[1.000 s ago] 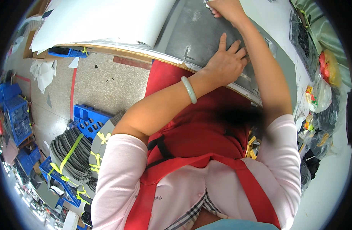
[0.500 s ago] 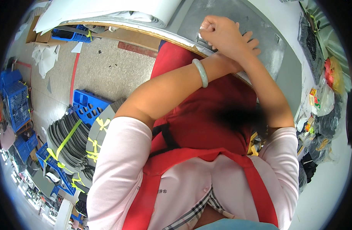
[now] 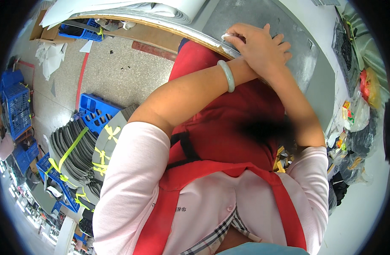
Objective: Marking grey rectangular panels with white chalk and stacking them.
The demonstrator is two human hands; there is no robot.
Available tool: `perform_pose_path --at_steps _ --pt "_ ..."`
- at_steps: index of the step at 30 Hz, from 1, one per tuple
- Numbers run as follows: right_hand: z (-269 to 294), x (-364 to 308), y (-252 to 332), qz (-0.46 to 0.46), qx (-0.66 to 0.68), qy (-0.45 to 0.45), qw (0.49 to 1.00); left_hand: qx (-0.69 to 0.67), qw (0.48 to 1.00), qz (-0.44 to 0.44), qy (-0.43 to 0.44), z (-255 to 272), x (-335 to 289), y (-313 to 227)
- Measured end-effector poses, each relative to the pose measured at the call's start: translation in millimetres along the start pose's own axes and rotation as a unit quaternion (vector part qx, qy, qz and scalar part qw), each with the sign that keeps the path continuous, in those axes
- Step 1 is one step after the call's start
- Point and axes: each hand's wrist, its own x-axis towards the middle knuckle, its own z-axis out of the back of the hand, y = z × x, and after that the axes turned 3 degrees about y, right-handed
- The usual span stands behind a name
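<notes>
My forearms cross above the grey tabletop [image 3: 305,51], the right one over the left. My right hand [image 3: 256,44] is closed in a pinch at the table's near edge. A small white thing [image 3: 225,37] shows at its thumb and fingertip; its kind is too small to make out. Beyond the right wrist, my left hand [image 3: 283,47] lies on the tabletop, fingers apart. Its palm and part of its back are hidden under my right arm. Above my left wrist is a pale green bangle [image 3: 226,75].
White sheet material [image 3: 169,12] lies rolled at the table's left. Stacked grey pieces [image 3: 69,146] tied with yellow-green strips stand by a blue crate [image 3: 97,112] at left. Plastic bags [image 3: 358,110] lie along the right. A red apron [image 3: 229,136] covers my lap.
My right hand has turned, its fist loosening to a pinch that shows more of the small white thing. The left fingers have shifted slightly, and the view has moved a little.
</notes>
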Motion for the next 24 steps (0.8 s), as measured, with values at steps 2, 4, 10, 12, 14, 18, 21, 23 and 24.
perform_pose_path --at_steps 2,4,10,12,14,18,21,23,24 --pt "0 -1 -4 0.008 -0.025 -0.010 1.000 -0.002 1.000 -0.003 0.017 2 5 -2" --pt "-3 2 -11 0.057 -0.135 -0.025 0.989 -0.005 0.999 -0.007 0.037 4 4 -3" --pt "29 -26 -30 -0.053 0.160 -0.093 0.981 -0.168 0.981 0.044 -0.081 -17 -6 3" --pt "52 -52 -73 -0.150 0.216 -0.189 0.946 0.018 0.998 0.026 0.063 11 3 -5" --pt "67 -85 -143 -0.195 0.145 -0.282 0.928 -0.002 0.999 0.009 0.033 13 5 -8" --pt "69 -127 -199 -0.273 -0.026 -0.327 0.904 0.010 0.999 0.016 0.027 12 4 -6" --pt "63 -132 -194 -0.284 0.110 -0.375 0.875 0.014 0.999 0.018 0.034 15 2 -4" --pt "74 -126 -195 -0.312 0.245 -0.388 0.832 0.011 1.000 0.010 0.026 16 3 -3" --pt "77 -126 -199 -0.314 0.242 -0.397 0.828 0.012 1.000 0.015 0.019 14 0 -2"
